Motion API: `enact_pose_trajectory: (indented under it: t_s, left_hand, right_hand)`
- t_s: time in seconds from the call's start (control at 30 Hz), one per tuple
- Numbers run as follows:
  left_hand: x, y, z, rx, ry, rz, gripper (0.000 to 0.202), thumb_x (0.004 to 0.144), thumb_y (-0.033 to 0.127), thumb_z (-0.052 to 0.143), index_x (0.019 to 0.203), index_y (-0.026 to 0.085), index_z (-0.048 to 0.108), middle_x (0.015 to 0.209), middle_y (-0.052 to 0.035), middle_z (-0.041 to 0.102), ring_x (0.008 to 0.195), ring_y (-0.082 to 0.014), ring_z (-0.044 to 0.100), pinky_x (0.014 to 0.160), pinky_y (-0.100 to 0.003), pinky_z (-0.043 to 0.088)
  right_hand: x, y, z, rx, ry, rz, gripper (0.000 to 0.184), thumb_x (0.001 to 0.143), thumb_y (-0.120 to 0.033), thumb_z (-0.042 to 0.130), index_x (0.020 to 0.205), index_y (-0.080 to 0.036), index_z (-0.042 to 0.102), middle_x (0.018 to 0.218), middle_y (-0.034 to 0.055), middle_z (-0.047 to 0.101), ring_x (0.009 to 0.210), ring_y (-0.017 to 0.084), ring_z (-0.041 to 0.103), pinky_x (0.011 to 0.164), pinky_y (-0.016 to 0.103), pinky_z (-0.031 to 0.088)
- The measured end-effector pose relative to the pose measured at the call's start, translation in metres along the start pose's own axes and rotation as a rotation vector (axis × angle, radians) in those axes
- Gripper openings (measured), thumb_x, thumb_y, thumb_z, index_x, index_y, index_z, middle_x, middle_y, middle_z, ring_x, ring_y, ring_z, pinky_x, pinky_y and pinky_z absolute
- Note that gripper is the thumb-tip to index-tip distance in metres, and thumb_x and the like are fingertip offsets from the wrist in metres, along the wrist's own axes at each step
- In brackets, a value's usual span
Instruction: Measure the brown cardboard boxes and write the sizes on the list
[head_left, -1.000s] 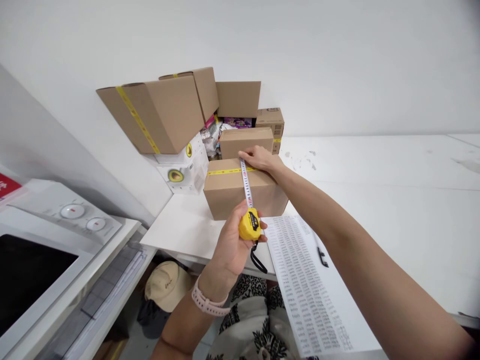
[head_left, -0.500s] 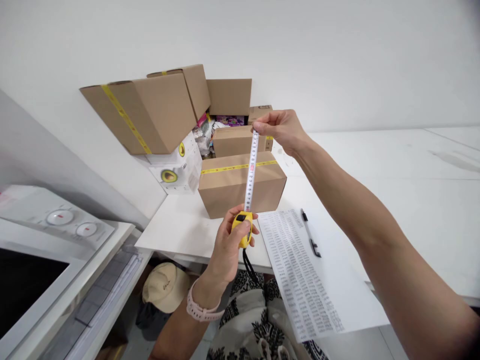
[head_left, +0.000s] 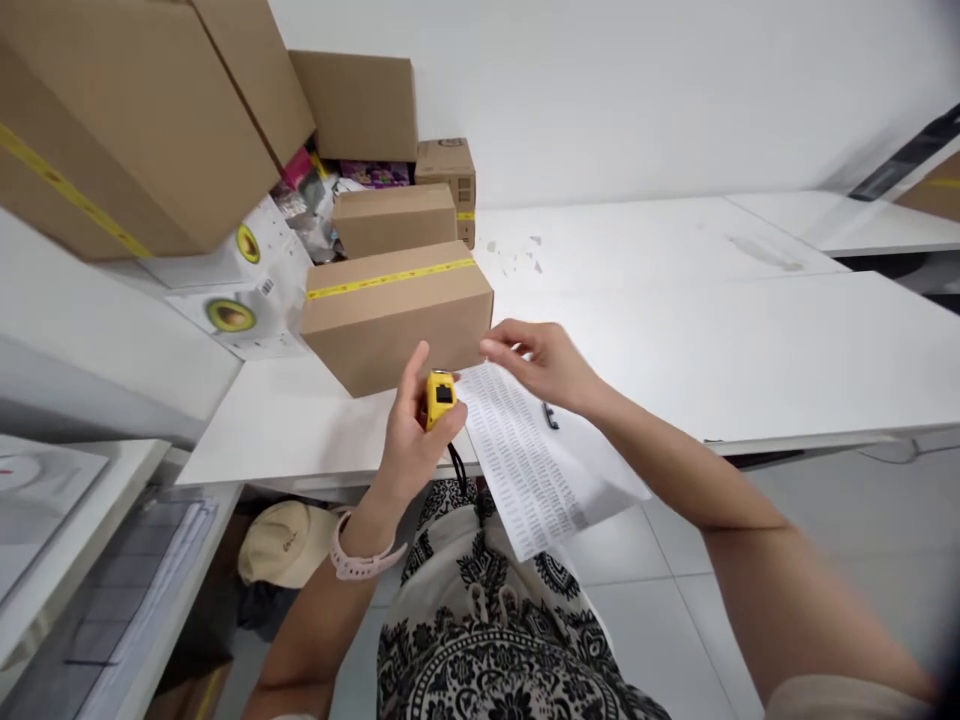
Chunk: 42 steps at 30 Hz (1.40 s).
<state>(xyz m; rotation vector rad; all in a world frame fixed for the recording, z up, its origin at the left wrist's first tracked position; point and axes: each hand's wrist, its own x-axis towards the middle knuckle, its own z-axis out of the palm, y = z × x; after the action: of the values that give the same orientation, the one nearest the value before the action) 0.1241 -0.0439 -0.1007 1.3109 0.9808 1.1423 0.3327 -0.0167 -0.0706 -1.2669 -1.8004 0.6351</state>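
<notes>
My left hand (head_left: 415, 432) is wrapped round a yellow tape measure (head_left: 440, 398), its white blade wound in and a black strap (head_left: 457, 468) hanging below. Just in front stands a closed cardboard box (head_left: 397, 320) with yellow tape along its top. My right hand (head_left: 541, 365) is closed in a pinch near the box's right corner, above the top edge of a printed sheet (head_left: 525, 470). Whether anything is between those fingertips I cannot make out. Part of a black pen (head_left: 551, 416) shows on the sheet, the rest hidden by my right hand.
Large cardboard boxes (head_left: 150, 120) rest on white avocado-print boxes (head_left: 247, 300) at the left. An open box with packets (head_left: 315, 215) and smaller cartons (head_left: 397, 218) stand behind. The sheet overhangs the white table's (head_left: 675, 330) front edge. A cap (head_left: 289, 543) lies below left.
The tape blade, stretched between my hands before, is now back in its case. My right hand has come down from the blade's end toward the sheet. The view has tilted down and right.
</notes>
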Motion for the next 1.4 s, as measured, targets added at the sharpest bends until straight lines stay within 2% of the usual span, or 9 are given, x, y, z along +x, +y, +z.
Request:
enact_pose_trajectory:
  t_s: [0.1, 0.2, 0.3, 0.47, 0.73, 0.9, 1.03, 1.2, 1.4]
  left_hand:
    - [0.012, -0.022, -0.013, 0.562, 0.003, 0.198, 0.053, 0.082, 0.026, 0.069, 0.134, 0.026, 0.059, 0.121, -0.0084, 0.064, 0.110, -0.0261, 0.059, 0.099, -0.039, 0.046]
    - [0.027, -0.049, -0.030, 1.008, -0.066, 0.281, 0.046, 0.085, 0.021, 0.057, 0.131, 0.021, 0.061, 0.123, -0.0135, 0.061, 0.117, -0.0331, 0.054, 0.103, -0.048, 0.043]
    - [0.040, -0.075, -0.044, 1.214, -0.133, 0.261, 0.045, 0.087, 0.022, 0.050, 0.131, 0.017, 0.059, 0.120, -0.0165, 0.060, 0.115, -0.0351, 0.053, 0.100, -0.050, 0.044]
    - [0.050, -0.101, -0.050, 1.246, -0.141, 0.246, 0.046, 0.091, 0.031, 0.044, 0.132, 0.016, 0.059, 0.125, -0.0188, 0.057, 0.120, -0.0359, 0.050, 0.104, -0.053, 0.040]
    - [0.046, -0.089, -0.031, 1.153, -0.108, 0.344, 0.038, 0.097, 0.033, 0.046, 0.127, 0.020, 0.064, 0.139, -0.0170, 0.056, 0.137, -0.0381, 0.044, 0.115, -0.057, 0.031]
    - [0.051, -0.084, 0.015, 1.005, -0.464, 0.351, 0.059, 0.097, 0.045, 0.050, 0.149, 0.016, 0.046, 0.159, -0.0150, 0.042, 0.151, -0.0347, 0.030, 0.123, -0.053, 0.022]
    - [0.071, -0.104, 0.039, 1.039, -0.736, 0.288, 0.085, 0.093, 0.054, 0.056, 0.161, 0.016, 0.023, 0.169, -0.0158, 0.022, 0.156, -0.0349, 0.017, 0.126, -0.052, 0.012]
    - [0.106, -0.116, 0.042, 1.258, -0.929, 0.266, 0.090, 0.097, 0.064, 0.041, 0.165, 0.016, 0.006, 0.172, -0.0104, 0.003, 0.158, -0.0289, -0.001, 0.127, -0.046, -0.003]
    - [0.134, -0.107, 0.040, 1.254, -1.048, 0.277, 0.090, 0.093, 0.061, 0.053, 0.164, 0.021, 0.014, 0.172, -0.0090, 0.007, 0.158, -0.0282, 0.004, 0.127, -0.047, 0.004]
  right_hand:
    - [-0.020, 0.054, -0.021, -0.347, 0.119, 0.279, 0.030, 0.093, -0.048, 0.055, 0.078, -0.022, 0.057, 0.074, 0.0041, 0.068, 0.070, 0.019, 0.062, 0.068, 0.033, 0.042]
    - [-0.038, 0.104, -0.025, -0.530, -0.011, 0.504, 0.031, 0.089, -0.053, 0.058, 0.086, -0.023, 0.053, 0.077, 0.0051, 0.068, 0.070, 0.023, 0.060, 0.063, 0.033, 0.037]
    - [-0.046, 0.130, -0.013, -0.526, -0.123, 0.515, 0.032, 0.088, -0.054, 0.056, 0.098, -0.024, 0.052, 0.079, 0.0043, 0.069, 0.072, 0.023, 0.060, 0.063, 0.033, 0.036]
    - [-0.042, 0.138, -0.009, -0.367, -0.203, 0.363, 0.020, 0.083, -0.024, 0.052, 0.102, -0.022, 0.057, 0.071, 0.0003, 0.063, 0.065, 0.020, 0.058, 0.068, 0.036, 0.042]
    - [-0.066, 0.135, -0.057, 0.413, 0.009, 0.338, 0.026, 0.090, -0.040, 0.061, 0.111, -0.027, 0.069, 0.102, 0.0058, 0.077, 0.102, 0.025, 0.072, 0.093, 0.047, 0.056]
    - [-0.072, 0.129, -0.048, 0.277, 0.232, 0.314, 0.026, 0.079, -0.044, 0.078, 0.094, -0.027, 0.065, 0.084, 0.0032, 0.073, 0.084, 0.024, 0.072, 0.080, 0.043, 0.058]
    - [-0.065, 0.139, -0.031, 0.266, 0.473, 0.290, 0.039, 0.092, -0.062, 0.055, 0.077, -0.026, 0.054, 0.058, -0.0016, 0.055, 0.059, 0.017, 0.058, 0.064, 0.035, 0.051]
    - [-0.051, 0.145, -0.025, 0.602, 0.274, 0.396, 0.067, 0.090, -0.081, 0.033, 0.108, -0.024, 0.065, 0.085, 0.0065, 0.070, 0.085, 0.022, 0.068, 0.078, 0.040, 0.054]
    - [-0.037, 0.157, -0.015, 0.573, 0.200, 0.502, 0.039, 0.072, -0.056, 0.083, 0.080, -0.022, 0.065, 0.070, -0.0012, 0.061, 0.067, 0.014, 0.054, 0.068, 0.032, 0.047]
